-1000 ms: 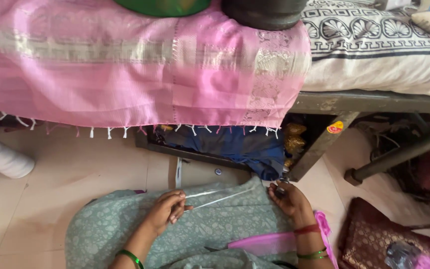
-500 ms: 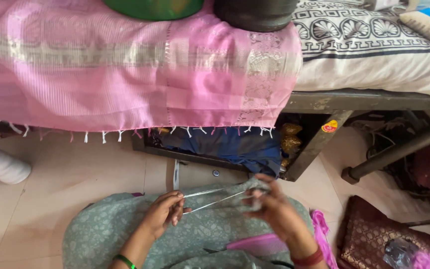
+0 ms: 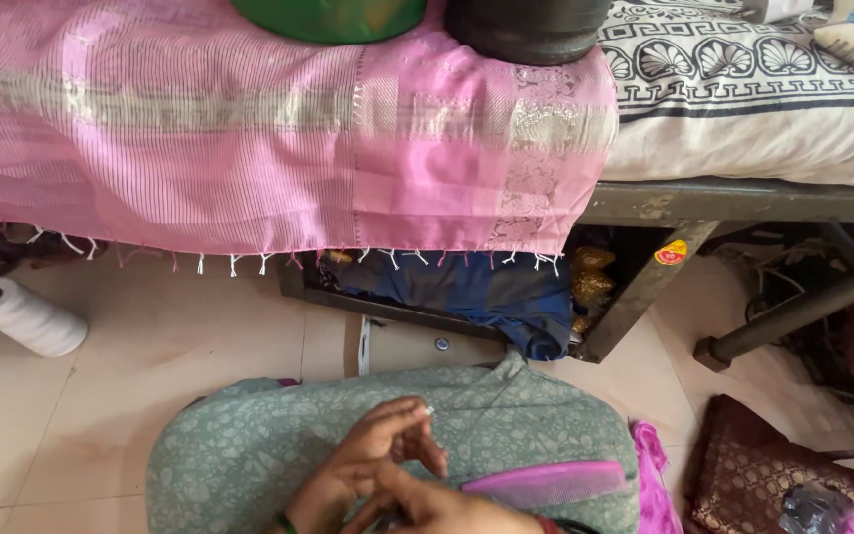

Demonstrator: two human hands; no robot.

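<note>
Dark open box (image 3: 635, 297) under the bed with blue cloth (image 3: 467, 292) and gold bundles (image 3: 593, 277) inside, my left hand (image 3: 373, 460) over my green-clad lap (image 3: 249, 455), fingers (image 3: 417, 420) pinching white thread (image 3: 428, 409), my right hand (image 3: 447, 509) against it, grip unclear, pink comb (image 3: 546, 483) just beside.

Green bangle on left wrist, grey-green floral-print garment over lap

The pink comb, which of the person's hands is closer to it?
The right. The right hand lies just beside the pink comb's near end, perhaps touching it. The left hand sits farther over, on the far side of the right hand from the comb.
</note>
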